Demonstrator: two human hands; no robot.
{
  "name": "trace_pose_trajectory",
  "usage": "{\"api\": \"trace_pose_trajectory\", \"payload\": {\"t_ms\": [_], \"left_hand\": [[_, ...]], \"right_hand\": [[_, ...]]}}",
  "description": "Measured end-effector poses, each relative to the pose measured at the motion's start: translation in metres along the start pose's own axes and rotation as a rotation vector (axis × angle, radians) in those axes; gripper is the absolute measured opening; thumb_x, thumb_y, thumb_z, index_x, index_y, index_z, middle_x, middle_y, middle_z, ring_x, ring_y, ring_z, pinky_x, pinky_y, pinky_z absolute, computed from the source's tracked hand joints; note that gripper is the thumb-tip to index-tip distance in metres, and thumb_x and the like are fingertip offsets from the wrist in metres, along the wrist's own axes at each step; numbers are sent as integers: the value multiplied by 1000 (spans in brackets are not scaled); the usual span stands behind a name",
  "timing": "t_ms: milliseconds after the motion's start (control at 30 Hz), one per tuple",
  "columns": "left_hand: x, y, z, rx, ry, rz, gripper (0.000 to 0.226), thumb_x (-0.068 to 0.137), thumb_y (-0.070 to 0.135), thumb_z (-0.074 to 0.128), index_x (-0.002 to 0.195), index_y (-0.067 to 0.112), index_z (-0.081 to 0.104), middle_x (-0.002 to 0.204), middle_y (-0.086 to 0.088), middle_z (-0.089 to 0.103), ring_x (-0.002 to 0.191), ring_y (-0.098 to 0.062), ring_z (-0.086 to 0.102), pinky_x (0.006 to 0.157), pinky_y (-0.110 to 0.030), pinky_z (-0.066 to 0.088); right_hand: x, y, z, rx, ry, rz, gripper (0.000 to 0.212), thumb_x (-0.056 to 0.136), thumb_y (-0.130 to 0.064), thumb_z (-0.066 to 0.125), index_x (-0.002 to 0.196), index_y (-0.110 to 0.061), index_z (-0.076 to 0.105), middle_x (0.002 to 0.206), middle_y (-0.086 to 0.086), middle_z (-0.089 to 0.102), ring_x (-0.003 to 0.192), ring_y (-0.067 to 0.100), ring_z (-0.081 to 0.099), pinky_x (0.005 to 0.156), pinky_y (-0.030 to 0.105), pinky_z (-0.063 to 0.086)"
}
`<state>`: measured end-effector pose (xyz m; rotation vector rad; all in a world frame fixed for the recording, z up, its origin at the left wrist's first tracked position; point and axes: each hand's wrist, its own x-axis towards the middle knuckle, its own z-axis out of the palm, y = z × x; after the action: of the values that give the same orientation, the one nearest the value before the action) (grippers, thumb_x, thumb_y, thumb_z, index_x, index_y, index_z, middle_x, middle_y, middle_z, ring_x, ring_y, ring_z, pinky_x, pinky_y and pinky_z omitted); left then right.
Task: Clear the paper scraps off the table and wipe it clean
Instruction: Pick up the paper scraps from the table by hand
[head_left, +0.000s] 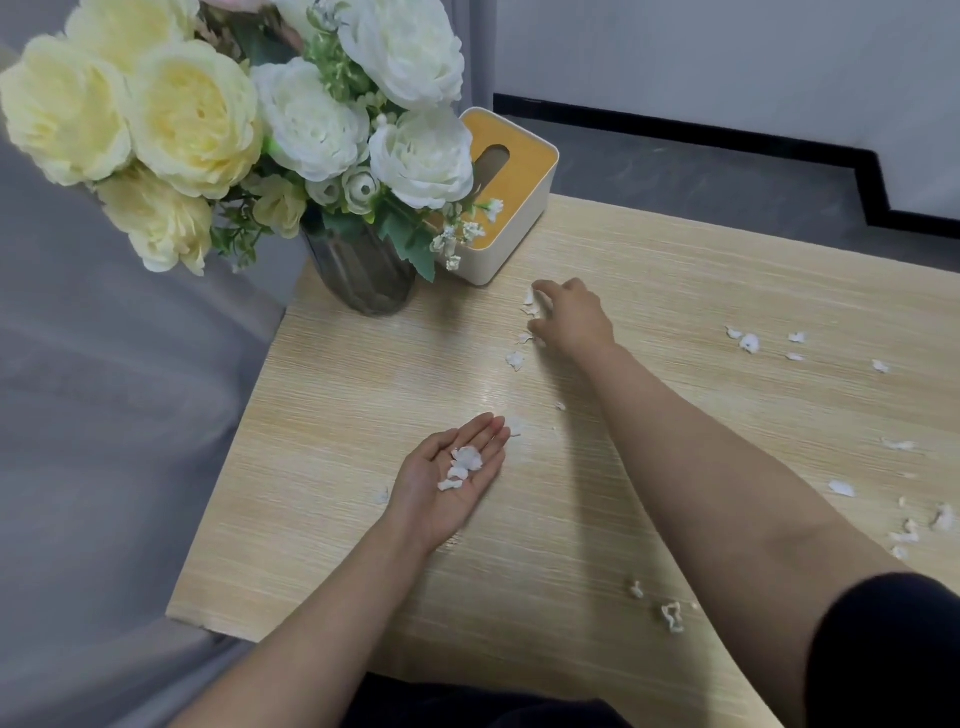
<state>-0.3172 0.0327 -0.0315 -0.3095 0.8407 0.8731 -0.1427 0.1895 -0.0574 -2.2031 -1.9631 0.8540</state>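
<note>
White paper scraps (462, 465) on flat upturned left grip (449, 480), right grip (569, 314) curled over table scraps, hold unclear

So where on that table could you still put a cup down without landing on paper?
The bare wood between the vase and the left hand is free, as is the near strip between the two forearms. It is crowded around the right hand by the tissue box, and along the table's right side, where scraps lie scattered.
</note>
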Motion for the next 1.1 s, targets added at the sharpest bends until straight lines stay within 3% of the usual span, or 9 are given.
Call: {"api": "trace_pose_trajectory", "payload": {"t_ms": [167,333,533,700,767,900,1000,1100], "left_hand": [[1,3,-2,-7,11,11,34,79,9,44,92,-8,71,110,-20,67,94,-29,69,86,-44,50],[3,2,-4,-24,13,-3,34,81,9,44,93,-8,71,110,-20,67,96,-30,68,92,-43,49],[6,1,-3,-18,8,-13,34,83,9,44,96,-8,70,115,-20,65,99,-31,67,103,-40,41],[6,1,-1,2,13,2,36,79,10,45,96,-6,72,116,-18,65,100,-28,67,94,-40,48],[5,1,-2,-4,29,3,36,79,10,44,96,-6,71,116,-19,65,101,-29,66,99,-39,46],[3,-1,-1,-40,57,1,36,91,10,36,101,-8,65,114,-21,65,100,-29,65,94,-38,49],[4,-4,-2,-74,78,-3,26,92,8,37,92,-4,60,85,-16,69,77,-23,70,73,-28,58],[6,-6,-6,-9,70,-40,36,92,11,36,112,-7,59,114,-18,64,110,-26,60,103,-31,42]], "right_hand": [[6,2,8,-6,11,-144,34,89,-11,55,124,-14,57,119,11,47,110,28,46,81,35,43],[0,9,12,24,117,-215,18,89,-6,52,102,-1,65,105,14,57,96,29,55,77,37,44],[-6,13,12,27,139,-198,20,87,-2,48,97,-1,66,103,15,59,93,29,56,74,30,39],[-38,3,4,273,252,-112,15,86,-5,54,90,-7,68,93,4,62,87,16,55,75,24,39],[-65,-7,4,380,266,-155,13,86,-5,57,88,-10,69,89,-2,60,85,12,56,76,23,44],[-127,-24,15,476,107,-316,10,85,-5,62,88,-12,69,86,-7,59,82,6,56,75,16,45],[-162,-32,28,421,-4,-401,12,84,-5,60,91,-11,67,89,-6,60,85,6,52,75,16,41],[-181,-38,40,310,-73,-412,16,88,-9,55,99,-9,66,105,2,61,97,15,54,75,21,36]]}}
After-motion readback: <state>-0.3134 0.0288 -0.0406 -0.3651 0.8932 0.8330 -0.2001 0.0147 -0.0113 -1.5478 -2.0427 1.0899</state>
